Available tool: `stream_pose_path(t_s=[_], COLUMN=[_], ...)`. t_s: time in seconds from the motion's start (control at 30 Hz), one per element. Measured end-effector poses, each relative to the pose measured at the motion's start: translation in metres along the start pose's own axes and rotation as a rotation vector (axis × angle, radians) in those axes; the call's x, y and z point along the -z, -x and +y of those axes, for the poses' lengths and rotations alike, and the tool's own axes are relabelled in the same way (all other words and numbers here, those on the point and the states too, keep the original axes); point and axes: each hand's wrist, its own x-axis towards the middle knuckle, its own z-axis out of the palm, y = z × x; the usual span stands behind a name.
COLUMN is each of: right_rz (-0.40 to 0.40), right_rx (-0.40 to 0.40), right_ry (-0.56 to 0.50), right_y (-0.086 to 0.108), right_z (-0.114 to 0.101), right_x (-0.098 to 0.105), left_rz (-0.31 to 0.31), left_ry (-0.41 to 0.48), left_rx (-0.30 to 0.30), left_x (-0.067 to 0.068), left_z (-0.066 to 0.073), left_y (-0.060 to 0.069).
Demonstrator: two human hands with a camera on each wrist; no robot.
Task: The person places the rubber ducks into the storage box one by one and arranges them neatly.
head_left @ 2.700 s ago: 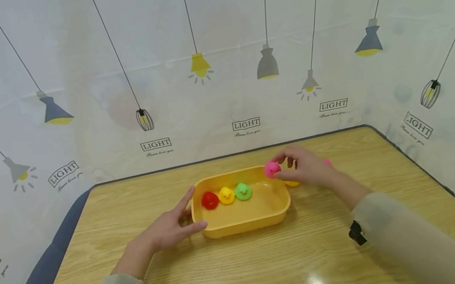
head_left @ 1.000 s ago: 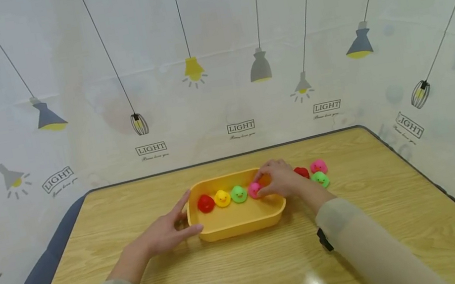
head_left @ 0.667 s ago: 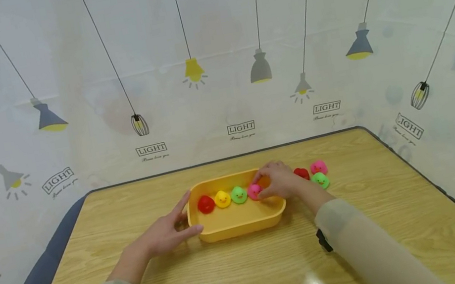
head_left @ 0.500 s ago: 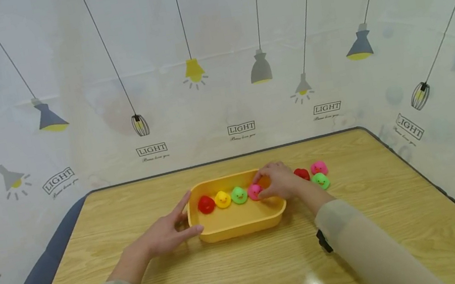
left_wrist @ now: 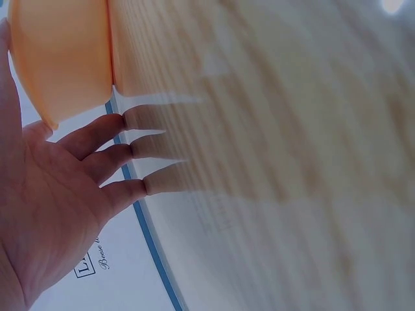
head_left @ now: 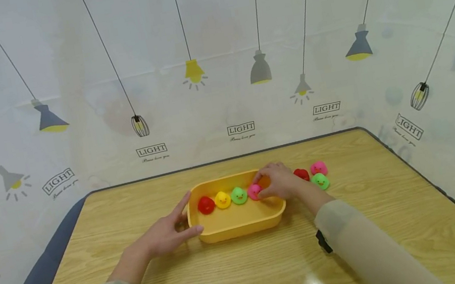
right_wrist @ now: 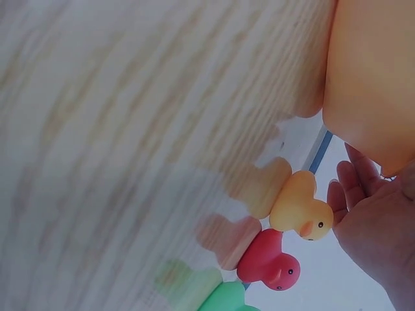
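In the head view a yellow tray [head_left: 240, 232] holds a row of rubber ducks: a red duck [head_left: 206, 205], a yellow duck [head_left: 222, 199], a green duck [head_left: 238, 196] and a pink duck [head_left: 255, 192] at the right end. My right hand [head_left: 279, 182] reaches over the tray's right end and pinches the pink duck between thumb and finger. Around the tray's left end lies my left hand [head_left: 166, 232], thumb at the front rim and a finger at the back corner. Its fingers are extended in the left wrist view, the lower fingertips at the tabletop.
Right of the tray stand another red duck [head_left: 301, 174], pink duck [head_left: 319, 168] and green duck [head_left: 320, 181]. Another yellow duck [right_wrist: 303, 205] appears beside them in the right wrist view, covered by my hand in the head view. Behind the wooden table [head_left: 249, 274] hangs a lamp-printed cloth [head_left: 183, 94].
My right hand has carried the pink duck left and down from above the tray's right rim to beside the green duck. Over the last second both hands stay still.
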Motion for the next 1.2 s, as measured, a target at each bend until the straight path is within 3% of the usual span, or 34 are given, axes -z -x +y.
stream_pose_path(t_s=[0.43,0.83,1.0,1.2], right_rz=[0.012,0.119,0.162,0.161], right_rx=[0.011,0.171,0.235,0.197], right_ry=[-0.009,-0.143,-0.225,-0.241], right_y=[0.001,0.003,0.015,0.035], right_z=[-0.001,0.011,0.016,0.030], right_x=[0.000,0.011,0.024,0.036], left_rz=[0.001,0.006,0.001,0.000], left_ry=[0.000,-0.006,-0.005,-0.004], left_rx=[0.004,0.004,0.016,0.017], left_x=[0.000,0.001,0.002,0.001], left_z=[-0.002,0.000,0.000,0.000], left_y=[0.000,-0.001,-0.002,0.000])
